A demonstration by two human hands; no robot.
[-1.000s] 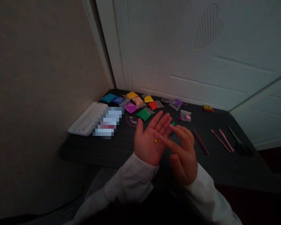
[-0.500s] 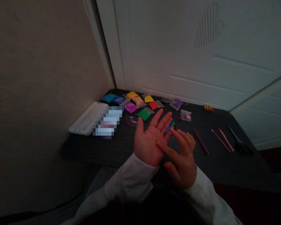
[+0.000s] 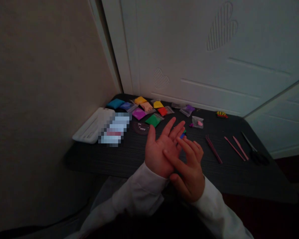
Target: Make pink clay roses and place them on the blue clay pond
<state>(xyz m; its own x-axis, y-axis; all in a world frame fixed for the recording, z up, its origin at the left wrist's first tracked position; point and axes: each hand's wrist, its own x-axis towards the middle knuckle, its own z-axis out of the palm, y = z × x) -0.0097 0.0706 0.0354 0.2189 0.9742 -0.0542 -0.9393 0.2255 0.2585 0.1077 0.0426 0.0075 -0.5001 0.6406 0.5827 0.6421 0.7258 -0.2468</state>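
Note:
My left hand (image 3: 158,154) is held palm up over the dark table, its fingers spread and the thumb standing out. Over it from the right comes my right hand (image 3: 191,174), fingers stretched, with the index fingertip on the left palm. Whatever lies under that fingertip is hidden. Just behind the fingers, a small blue and green piece (image 3: 183,134) shows partly on the table. A green clay packet (image 3: 153,120) lies beyond the left fingertips, and a clear round disc (image 3: 141,128) is left of the left thumb.
More coloured clay packets (image 3: 139,114) lie along the back. To the left are a white case (image 3: 93,127) and a blurred-out screen (image 3: 116,129). Tweezers (image 3: 213,149), pink tools (image 3: 235,149) and scissors (image 3: 256,154) lie right. A striped yellow-red piece (image 3: 221,114) sits far right.
My right hand has shifted slightly left, its index finger further over the left palm. The tiny yellow bit seen there earlier is now out of sight. My left hand moved slightly right.

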